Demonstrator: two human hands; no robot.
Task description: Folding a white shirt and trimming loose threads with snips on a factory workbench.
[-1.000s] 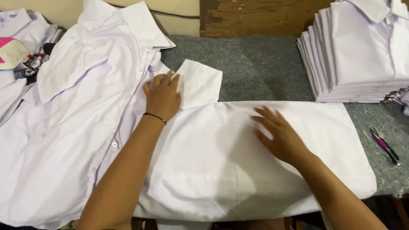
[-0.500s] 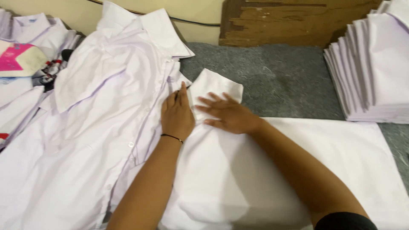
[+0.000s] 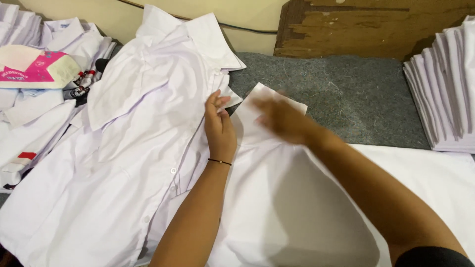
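1. Since half a second earlier, the right hand [image 3: 279,118] had slid further left across the folded sleeve [image 3: 269,111], blurred with motion, and the view had drifted a little to the right.
2. Nearest, the white shirt [image 3: 297,207] lay flat on the tabletop [image 3: 346,99] under both forearms.
3. The left hand [image 3: 220,126] rested flat with its fingers [image 3: 213,101] straight and together, pinning the cloth at the fold beside the sleeve; it gripped nothing.
4. The right hand lay on the sleeve; how its fingers were spread I cannot tell through the blur. The change read as a smoothing stroke along the fold.
5. Left of the hands, an open shirt [image 3: 128,148] lay spread over a heap of others.
6. Farther off, a pink packet [image 3: 37,69] lay at the left edge and a stack of folded shirts [image 3: 445,89] stood at the right; no box or bin was in view.
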